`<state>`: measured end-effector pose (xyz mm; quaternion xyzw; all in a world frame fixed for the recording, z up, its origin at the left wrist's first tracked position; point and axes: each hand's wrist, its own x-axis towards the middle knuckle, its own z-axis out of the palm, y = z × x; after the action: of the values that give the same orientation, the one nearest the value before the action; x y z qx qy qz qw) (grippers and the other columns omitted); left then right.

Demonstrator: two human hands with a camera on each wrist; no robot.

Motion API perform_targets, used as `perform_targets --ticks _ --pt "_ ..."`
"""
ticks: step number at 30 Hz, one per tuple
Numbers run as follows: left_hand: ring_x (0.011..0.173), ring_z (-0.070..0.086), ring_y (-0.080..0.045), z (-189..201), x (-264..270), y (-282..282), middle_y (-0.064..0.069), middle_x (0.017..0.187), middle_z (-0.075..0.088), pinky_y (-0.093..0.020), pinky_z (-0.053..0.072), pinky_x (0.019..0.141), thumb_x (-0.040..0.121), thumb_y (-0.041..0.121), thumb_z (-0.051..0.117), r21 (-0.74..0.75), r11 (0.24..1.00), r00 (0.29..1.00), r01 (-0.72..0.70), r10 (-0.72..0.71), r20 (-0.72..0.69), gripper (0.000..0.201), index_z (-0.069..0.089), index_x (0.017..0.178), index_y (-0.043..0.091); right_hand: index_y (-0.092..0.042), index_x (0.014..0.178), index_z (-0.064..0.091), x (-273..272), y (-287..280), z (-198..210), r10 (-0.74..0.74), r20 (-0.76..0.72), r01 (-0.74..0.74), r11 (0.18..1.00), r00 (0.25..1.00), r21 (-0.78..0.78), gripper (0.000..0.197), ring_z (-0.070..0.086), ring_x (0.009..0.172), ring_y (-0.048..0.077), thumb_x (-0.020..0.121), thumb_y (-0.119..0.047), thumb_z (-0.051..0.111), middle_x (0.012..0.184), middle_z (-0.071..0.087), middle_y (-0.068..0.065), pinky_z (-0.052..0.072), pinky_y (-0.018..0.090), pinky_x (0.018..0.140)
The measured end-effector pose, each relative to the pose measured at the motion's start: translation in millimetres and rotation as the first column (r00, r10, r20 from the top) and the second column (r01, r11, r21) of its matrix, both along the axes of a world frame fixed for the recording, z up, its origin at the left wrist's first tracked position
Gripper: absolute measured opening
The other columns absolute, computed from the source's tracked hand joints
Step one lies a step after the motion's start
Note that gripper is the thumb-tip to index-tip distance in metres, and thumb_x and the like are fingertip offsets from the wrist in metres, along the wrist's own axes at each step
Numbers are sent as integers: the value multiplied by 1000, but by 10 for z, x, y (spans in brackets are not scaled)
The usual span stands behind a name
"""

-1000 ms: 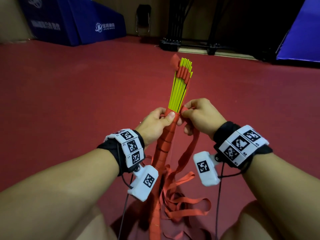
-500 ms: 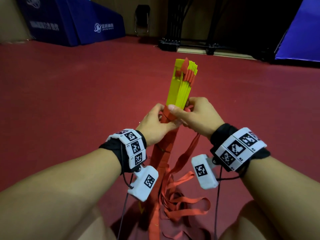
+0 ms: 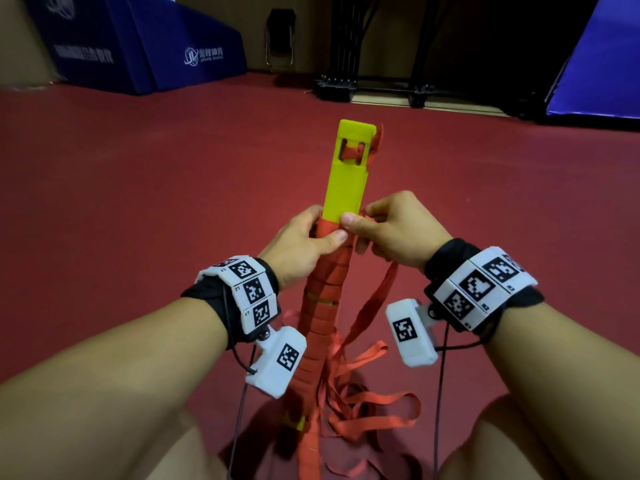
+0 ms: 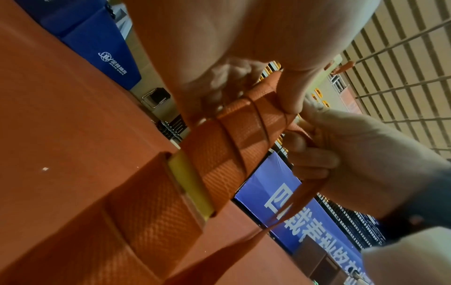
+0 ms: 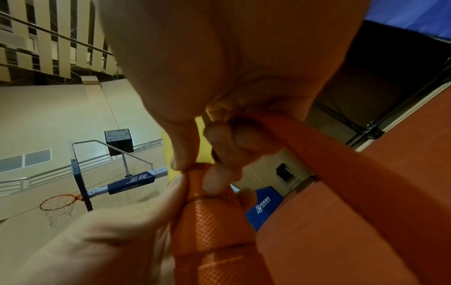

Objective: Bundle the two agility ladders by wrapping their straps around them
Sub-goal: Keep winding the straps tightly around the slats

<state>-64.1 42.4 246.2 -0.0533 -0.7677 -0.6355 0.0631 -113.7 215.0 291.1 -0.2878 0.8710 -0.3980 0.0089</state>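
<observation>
A stack of yellow ladder rungs [image 3: 348,174] stands upright in front of me, its flat face toward me. Orange-red strap [image 3: 327,289] is wound in many turns round its lower half [image 4: 219,150]. My left hand [image 3: 304,244] grips the bundle at the top of the wrapping, thumb across the newest turn. My right hand [image 3: 391,230] pinches the free strap [image 5: 329,154] against the bundle's right edge, thumb beside the left thumb. Loose strap [image 3: 372,407] trails down to the floor in loops.
Red sports floor [image 3: 138,202] lies all round. Blue padded blocks [image 3: 145,46] stand at the back left, a folding chair [image 3: 280,39] and a black wheeled frame [image 3: 374,84] at the back, a blue banner [image 3: 602,64] at the right. My knees are at the bottom corners.
The rung stack has turned from edge-on to flat face toward me. My right hand came round the front with the strap and now pinches it beside the left thumb.
</observation>
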Motion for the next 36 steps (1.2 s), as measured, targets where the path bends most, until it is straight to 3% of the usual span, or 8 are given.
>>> perform_targets --ticks 7,11,15,21,25,28,33,36 --pt "108 69 -30 11 -8 34 -19 115 72 -55 50 102 78 35 70 -20 998 998 -62 62 -34 48 63 120 13 -10 51 65 7 29 48 -90 -55 93 994 994 58 60 48 33 7 88 -57 66 44 61 4 33 16 41" --pt "98 72 -20 19 21 43 -5 103 76 -45 57 93 75 48 73 -114 988 990 -103 91 -106 43 68 110 24 -11 50 63 82 13 83 -117 -101 125 990 988 69 61 50 37 3 86 -60 67 40 57 -2 30 14 40" --pt "80 67 -19 -12 32 69 4 84 71 -42 55 75 75 46 69 -266 944 969 -195 144 -199 32 59 98 26 -3 57 60 147 -93 79 -181 -114 190 979 977 71 72 61 56 17 79 -72 65 57 65 10 43 34 51" --pt "100 70 -17 -35 -4 36 7 104 74 -49 55 91 69 43 74 -200 976 990 -88 64 -122 47 59 113 37 -10 61 57 195 -150 88 -107 -104 118 986 989 114 54 47 53 18 87 -57 66 53 49 2 30 32 49" --pt "68 57 -6 47 22 22 15 72 65 -22 46 61 66 32 72 -41 997 997 67 -69 -30 29 65 95 31 -24 63 59 148 -120 72 -3 -107 14 994 994 104 38 43 51 17 91 -49 65 56 50 4 31 33 53" --pt "67 61 1 64 37 5 18 71 68 -15 46 59 86 14 74 -62 995 997 75 -77 -32 23 63 99 29 -21 72 67 119 -93 61 21 -141 -6 994 990 107 34 46 54 22 92 -48 64 64 60 17 38 39 56" --pt "98 72 -27 50 52 7 -5 101 77 -48 57 91 71 51 78 -161 985 991 -61 41 -128 46 71 111 29 -31 59 56 112 -50 85 -18 -174 39 993 985 113 38 38 47 12 93 -45 65 51 45 -1 28 21 47" --pt "72 66 -17 69 67 7 -3 83 76 -43 55 75 60 57 80 -126 984 986 -128 113 -120 51 77 95 21 -31 67 63 132 -72 100 -34 -193 57 992 981 116 29 47 55 10 93 -42 64 60 56 -1 31 17 48"
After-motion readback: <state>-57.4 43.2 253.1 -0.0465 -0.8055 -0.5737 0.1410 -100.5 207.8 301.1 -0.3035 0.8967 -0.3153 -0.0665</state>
